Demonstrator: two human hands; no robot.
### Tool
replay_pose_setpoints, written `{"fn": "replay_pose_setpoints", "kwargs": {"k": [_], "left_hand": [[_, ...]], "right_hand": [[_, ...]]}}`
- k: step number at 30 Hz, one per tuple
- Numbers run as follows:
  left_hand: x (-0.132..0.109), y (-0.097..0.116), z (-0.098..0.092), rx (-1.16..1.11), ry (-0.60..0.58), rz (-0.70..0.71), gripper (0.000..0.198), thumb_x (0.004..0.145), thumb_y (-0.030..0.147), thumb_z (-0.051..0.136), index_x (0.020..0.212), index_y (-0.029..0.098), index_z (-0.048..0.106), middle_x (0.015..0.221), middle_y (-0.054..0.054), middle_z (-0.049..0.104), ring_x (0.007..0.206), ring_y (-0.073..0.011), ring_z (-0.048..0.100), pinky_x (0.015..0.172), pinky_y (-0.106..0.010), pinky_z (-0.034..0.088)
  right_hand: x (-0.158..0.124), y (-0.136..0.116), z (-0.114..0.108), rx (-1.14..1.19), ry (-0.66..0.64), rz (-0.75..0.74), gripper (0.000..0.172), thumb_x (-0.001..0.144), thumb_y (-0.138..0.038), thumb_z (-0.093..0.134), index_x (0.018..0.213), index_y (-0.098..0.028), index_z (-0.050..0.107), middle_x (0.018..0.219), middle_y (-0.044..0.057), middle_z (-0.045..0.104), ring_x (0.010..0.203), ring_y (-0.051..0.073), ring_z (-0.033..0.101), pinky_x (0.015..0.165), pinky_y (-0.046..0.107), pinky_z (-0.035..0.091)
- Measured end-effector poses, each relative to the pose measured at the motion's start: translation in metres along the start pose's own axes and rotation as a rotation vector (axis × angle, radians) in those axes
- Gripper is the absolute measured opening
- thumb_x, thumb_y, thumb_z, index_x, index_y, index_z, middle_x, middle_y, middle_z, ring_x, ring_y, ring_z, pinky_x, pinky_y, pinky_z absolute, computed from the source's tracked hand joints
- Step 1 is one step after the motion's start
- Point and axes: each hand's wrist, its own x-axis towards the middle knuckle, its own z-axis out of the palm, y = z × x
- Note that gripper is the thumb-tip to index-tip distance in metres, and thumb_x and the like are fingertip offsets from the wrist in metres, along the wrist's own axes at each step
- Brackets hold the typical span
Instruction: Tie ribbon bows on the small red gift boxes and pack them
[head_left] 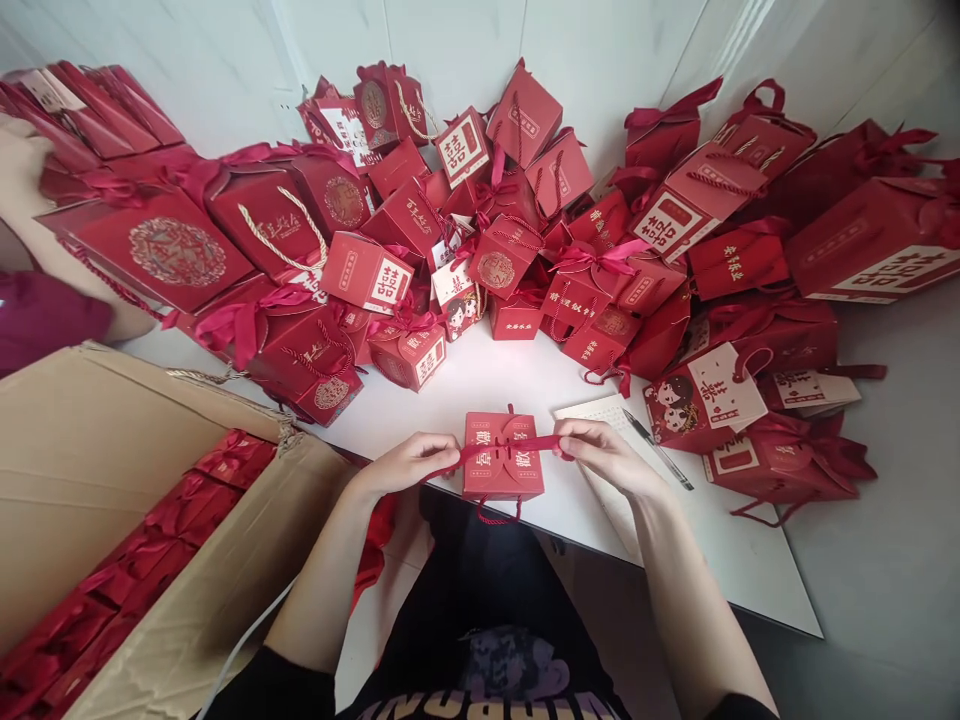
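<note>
A small red gift box [501,472] with gold lettering sits near the front edge of the white table, a cord handle hanging at its near side. Across its top runs a dark red ribbon [536,443], crossed or knotted in the middle and pulled out to both sides. My left hand [420,462] pinches one end of the ribbon, left of the box. On the other side, my right hand [600,452] grips the opposite end between thumb and fingers. The ribbon looks taut between the hands. Neither hand appears to touch the box itself.
Many red gift boxes [495,265] are heaped along the back of the table [420,410]. A notebook [611,500] and a pen [660,450] lie at the right. At the left stands a cardboard box [247,530] holding red boxes. Another person's arm [30,190] shows far left.
</note>
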Motion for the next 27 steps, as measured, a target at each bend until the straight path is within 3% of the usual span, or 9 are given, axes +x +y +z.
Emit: {"fn": "replay_pose_setpoints", "kwargs": {"k": [3,6,8,11,14,18,22,27], "left_hand": [[-0.007,0.018,0.001,0.055,0.001,-0.032,0.038,0.085,0.048,0.044,0.064,0.016,0.045,0.062,0.003,0.044,0.061,-0.0111,0.042,0.059,-0.023,0.034],[-0.012,0.033,0.003,0.044,0.057,-0.097,0.039,0.085,0.049,0.044,0.062,0.017,0.042,0.057,0.005,0.04,0.054,-0.0095,0.039,0.053,-0.022,0.032],[-0.015,0.04,0.004,0.013,0.073,-0.126,0.037,0.085,0.049,0.044,0.065,0.017,0.042,0.056,0.006,0.038,0.051,-0.0083,0.037,0.05,-0.021,0.03],[-0.016,0.049,0.004,0.01,0.073,-0.128,0.031,0.084,0.046,0.046,0.074,0.017,0.048,0.057,0.006,0.039,0.05,-0.0075,0.038,0.05,-0.02,0.032],[-0.016,0.055,0.003,0.075,0.11,-0.131,0.026,0.085,0.041,0.045,0.076,0.017,0.051,0.059,0.005,0.045,0.053,-0.0086,0.044,0.052,-0.02,0.035],[-0.012,0.061,0.004,0.177,0.192,-0.116,0.025,0.085,0.038,0.044,0.074,0.017,0.053,0.062,0.003,0.052,0.057,-0.0106,0.049,0.053,-0.021,0.038],[-0.009,0.065,0.006,0.274,0.176,-0.04,0.021,0.082,0.038,0.05,0.085,0.018,0.059,0.078,0.001,0.06,0.072,-0.0136,0.056,0.064,-0.023,0.043],[-0.012,0.073,0.009,0.464,0.239,-0.013,0.02,0.085,0.034,0.045,0.09,0.022,0.06,0.087,0.002,0.065,0.082,-0.0155,0.059,0.074,-0.025,0.043]], "right_hand": [[-0.001,-0.016,0.007,0.075,-0.023,-0.121,0.02,0.08,-0.035,0.061,0.069,-0.019,0.063,0.077,0.002,0.057,0.071,0.014,0.051,0.065,0.028,0.039],[0.001,-0.029,0.018,0.061,-0.091,-0.171,0.013,0.08,-0.031,0.062,0.077,-0.02,0.068,0.099,0.006,0.064,0.091,0.019,0.058,0.077,0.032,0.045],[0.004,-0.032,0.025,0.028,-0.112,-0.19,0.011,0.08,-0.029,0.063,0.078,-0.021,0.07,0.103,0.006,0.066,0.099,0.021,0.059,0.084,0.034,0.045],[0.01,-0.028,0.035,-0.044,-0.054,-0.217,0.012,0.08,-0.03,0.062,0.079,-0.021,0.07,0.093,0.005,0.069,0.089,0.019,0.062,0.081,0.033,0.048],[0.014,-0.019,0.045,-0.136,0.113,-0.29,0.012,0.081,-0.029,0.061,0.082,-0.021,0.069,0.082,0.003,0.068,0.076,0.017,0.062,0.07,0.03,0.05],[0.015,-0.009,0.055,-0.248,0.204,-0.392,0.013,0.084,-0.025,0.057,0.087,-0.022,0.069,0.088,0.004,0.067,0.081,0.016,0.062,0.074,0.029,0.05],[0.015,-0.008,0.059,-0.342,0.234,-0.437,0.018,0.087,-0.022,0.05,0.092,-0.022,0.068,0.093,0.005,0.066,0.087,0.017,0.062,0.081,0.033,0.05],[0.016,-0.007,0.063,-0.361,0.317,-0.391,0.011,0.085,-0.024,0.052,0.088,-0.022,0.061,0.086,0.004,0.066,0.081,0.017,0.063,0.075,0.031,0.051]]}}
